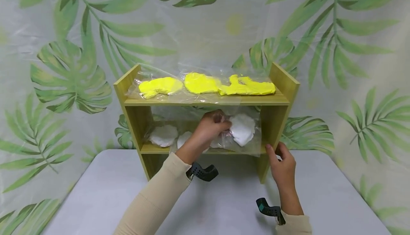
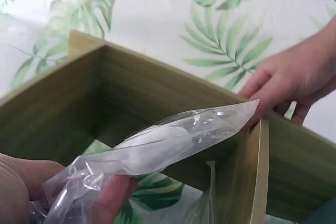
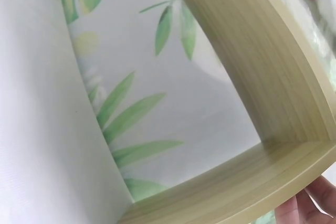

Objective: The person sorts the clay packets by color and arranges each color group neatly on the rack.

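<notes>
My left hand (image 1: 209, 128) pinches the edge of a clear plastic bag with a white lump (image 1: 242, 129) in it, held in front of the lower shelf. In the left wrist view the bag (image 2: 157, 148) runs from my thumb and fingers toward the shelf's side panel. My right hand (image 1: 283, 164) rests at the outside of the right side panel of the wooden shelf (image 1: 278, 121), thumb on its front edge. In the right wrist view the fingers (image 3: 302, 211) touch the panel from outside. What the white lump is made of cannot be told.
Several yellow lumps (image 1: 201, 83) in clear bags lie along the top shelf. More bagged white lumps (image 1: 163, 135) lie on the lower shelf, partly hidden by my left arm. The shelf stands on a white table (image 1: 105, 185) before a leaf-patterned cloth (image 1: 205, 32).
</notes>
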`<move>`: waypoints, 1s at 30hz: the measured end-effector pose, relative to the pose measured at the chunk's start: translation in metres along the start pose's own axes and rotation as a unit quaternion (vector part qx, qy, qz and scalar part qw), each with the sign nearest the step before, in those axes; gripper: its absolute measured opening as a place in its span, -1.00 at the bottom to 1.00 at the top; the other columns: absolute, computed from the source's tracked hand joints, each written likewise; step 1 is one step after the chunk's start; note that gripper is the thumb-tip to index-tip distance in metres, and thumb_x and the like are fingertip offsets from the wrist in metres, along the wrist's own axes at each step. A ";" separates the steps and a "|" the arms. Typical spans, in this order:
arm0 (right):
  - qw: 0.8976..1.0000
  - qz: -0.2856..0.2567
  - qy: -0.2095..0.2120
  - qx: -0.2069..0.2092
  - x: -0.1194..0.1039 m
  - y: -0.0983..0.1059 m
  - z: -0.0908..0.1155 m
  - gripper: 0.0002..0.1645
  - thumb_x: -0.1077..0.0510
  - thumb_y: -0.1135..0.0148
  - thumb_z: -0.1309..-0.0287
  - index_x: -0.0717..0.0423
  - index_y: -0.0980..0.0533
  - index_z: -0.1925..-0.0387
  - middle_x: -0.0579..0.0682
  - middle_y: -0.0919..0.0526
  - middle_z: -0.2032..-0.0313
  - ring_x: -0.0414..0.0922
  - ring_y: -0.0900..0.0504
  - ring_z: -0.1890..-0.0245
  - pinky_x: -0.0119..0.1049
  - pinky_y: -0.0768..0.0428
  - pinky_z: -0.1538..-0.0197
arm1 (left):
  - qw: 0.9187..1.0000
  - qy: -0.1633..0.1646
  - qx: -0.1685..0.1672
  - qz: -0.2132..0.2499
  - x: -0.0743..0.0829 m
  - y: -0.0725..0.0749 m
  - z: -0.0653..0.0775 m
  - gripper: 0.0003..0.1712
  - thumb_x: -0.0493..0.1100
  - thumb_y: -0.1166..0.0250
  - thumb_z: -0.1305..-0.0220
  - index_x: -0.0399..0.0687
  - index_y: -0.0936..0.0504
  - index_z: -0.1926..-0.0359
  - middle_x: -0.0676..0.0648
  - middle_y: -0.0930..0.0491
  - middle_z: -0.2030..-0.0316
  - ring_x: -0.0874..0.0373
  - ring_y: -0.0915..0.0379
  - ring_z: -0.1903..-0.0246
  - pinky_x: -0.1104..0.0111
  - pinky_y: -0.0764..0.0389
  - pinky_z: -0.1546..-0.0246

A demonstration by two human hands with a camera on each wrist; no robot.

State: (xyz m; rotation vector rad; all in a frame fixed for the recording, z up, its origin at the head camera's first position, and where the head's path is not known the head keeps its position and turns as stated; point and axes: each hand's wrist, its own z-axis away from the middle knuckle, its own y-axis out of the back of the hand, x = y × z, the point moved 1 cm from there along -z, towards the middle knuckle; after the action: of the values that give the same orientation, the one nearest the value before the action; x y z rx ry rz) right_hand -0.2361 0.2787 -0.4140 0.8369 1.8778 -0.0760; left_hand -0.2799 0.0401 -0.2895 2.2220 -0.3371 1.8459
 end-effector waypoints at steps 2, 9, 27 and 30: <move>1.000 -0.003 -0.001 0.000 -0.001 0.000 0.000 -0.61 -0.12 -0.17 -0.30 -0.04 -0.56 -0.05 -0.06 -0.66 0.20 -0.36 -0.53 0.19 -0.57 -0.47 0.26 | 1.000 -0.004 -0.001 -0.004 -0.001 -0.002 -0.007 -0.77 -0.40 -0.22 -0.22 -0.14 -0.36 0.48 -0.04 -0.45 0.47 0.16 -0.50 0.53 0.41 -0.51 0.53; 1.000 -0.017 0.007 -0.002 -0.002 -0.002 0.000 -0.62 -0.08 -0.18 -0.30 -0.01 -0.56 -0.05 0.01 -0.66 0.20 -0.36 -0.53 0.21 -0.61 -0.46 0.27 | 1.000 0.008 0.005 -0.023 -0.015 -0.009 -0.030 -0.81 -0.42 -0.22 -0.23 -0.20 -0.38 0.44 -0.12 -0.50 0.39 0.13 -0.56 0.58 0.35 -0.58 0.54; 1.000 -0.016 -0.002 -0.008 -0.002 -0.002 0.001 -0.55 -0.14 -0.16 -0.29 -0.03 -0.54 -0.10 0.01 -0.66 0.13 -0.27 -0.54 0.16 -0.58 -0.47 0.24 | 0.927 -0.047 0.063 -0.368 -0.022 -0.022 -0.047 -0.77 -0.23 -0.42 -0.05 -0.12 -0.48 0.47 -0.04 -0.53 0.53 0.08 -0.45 0.49 0.33 -0.49 0.40; 1.000 -0.011 -0.007 -0.004 -0.001 0.000 0.001 -0.56 -0.15 -0.16 -0.29 -0.06 -0.55 -0.09 -0.01 -0.66 0.13 -0.29 -0.53 0.16 -0.57 -0.47 0.25 | 0.914 -0.039 0.074 -0.398 -0.020 -0.023 -0.045 -0.65 -0.09 -0.44 -0.09 -0.13 -0.53 0.17 -0.06 -0.62 0.32 0.03 -0.54 0.32 0.26 -0.55 0.27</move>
State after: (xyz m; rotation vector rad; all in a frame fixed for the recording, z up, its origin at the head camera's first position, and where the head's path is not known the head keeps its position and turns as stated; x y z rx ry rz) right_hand -0.2350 0.2775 -0.4141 0.8081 1.8729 -0.0890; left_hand -0.3182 0.0773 -0.3023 2.0541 0.6342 1.3522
